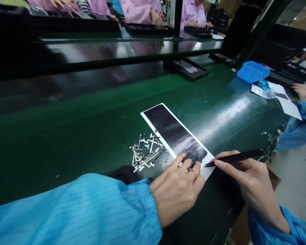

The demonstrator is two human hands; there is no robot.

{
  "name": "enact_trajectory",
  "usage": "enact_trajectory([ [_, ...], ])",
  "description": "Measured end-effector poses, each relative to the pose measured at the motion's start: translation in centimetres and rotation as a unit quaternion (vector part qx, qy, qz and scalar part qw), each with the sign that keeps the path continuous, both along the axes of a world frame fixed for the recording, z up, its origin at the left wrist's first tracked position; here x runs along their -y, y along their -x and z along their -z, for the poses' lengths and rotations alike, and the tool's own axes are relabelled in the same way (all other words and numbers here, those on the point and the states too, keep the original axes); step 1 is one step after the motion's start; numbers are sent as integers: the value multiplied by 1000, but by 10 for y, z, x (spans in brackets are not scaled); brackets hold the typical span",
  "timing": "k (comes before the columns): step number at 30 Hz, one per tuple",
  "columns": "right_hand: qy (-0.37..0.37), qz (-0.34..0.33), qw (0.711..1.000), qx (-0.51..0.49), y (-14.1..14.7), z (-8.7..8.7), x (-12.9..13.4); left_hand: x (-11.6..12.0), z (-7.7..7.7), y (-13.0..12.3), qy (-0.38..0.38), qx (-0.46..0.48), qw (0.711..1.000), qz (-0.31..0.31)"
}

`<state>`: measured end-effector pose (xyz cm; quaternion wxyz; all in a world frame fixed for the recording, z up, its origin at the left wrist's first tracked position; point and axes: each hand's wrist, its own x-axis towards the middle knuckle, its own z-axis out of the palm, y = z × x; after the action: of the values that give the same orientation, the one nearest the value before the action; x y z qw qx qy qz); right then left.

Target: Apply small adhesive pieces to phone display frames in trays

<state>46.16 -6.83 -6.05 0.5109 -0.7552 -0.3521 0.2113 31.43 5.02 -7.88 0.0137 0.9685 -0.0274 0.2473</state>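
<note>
A white backing sheet carrying rows of thin black strips (177, 131) lies slantwise on the green bench. At its near end my left hand (180, 185), a ring on one finger, presses it with bent fingertips; the thumb is hidden. Black tweezers (234, 158) rest between the thumb and fingers of my right hand (252, 180), closed around them. Their tip is over the white margin at the sheet's near end, close to my left fingers. Whether the tip holds a strip is too small to tell. Beside the sheet's left edge sits a loose pile of small strip-shaped pieces (148, 151).
Farther back on the bench stands a black tray with a metallic part (190, 68). To the right are a blue bin (253, 71), white paper (288, 103) and a co-worker's hand (303, 92). Several people in pink work behind a raised ledge (132, 49).
</note>
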Motion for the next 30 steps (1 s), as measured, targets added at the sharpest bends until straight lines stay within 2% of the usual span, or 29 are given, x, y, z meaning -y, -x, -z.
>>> enact_trajectory([
  [6, -31, 30, 998, -40, -4, 9, -4, -3, 1, -1, -16, 18, 999, 21],
  [21, -37, 42, 997, -56, 1, 5, -11, -6, -3, 1, -20, 10, 999, 39],
  [27, -58, 41, 994, -87, -4, 9, -9, -5, -2, -2, -5, 10, 999, 42],
  [30, -83, 55, 991, -89, -4, 8, -6, -6, -10, 3, 57, -25, 997, 43],
])
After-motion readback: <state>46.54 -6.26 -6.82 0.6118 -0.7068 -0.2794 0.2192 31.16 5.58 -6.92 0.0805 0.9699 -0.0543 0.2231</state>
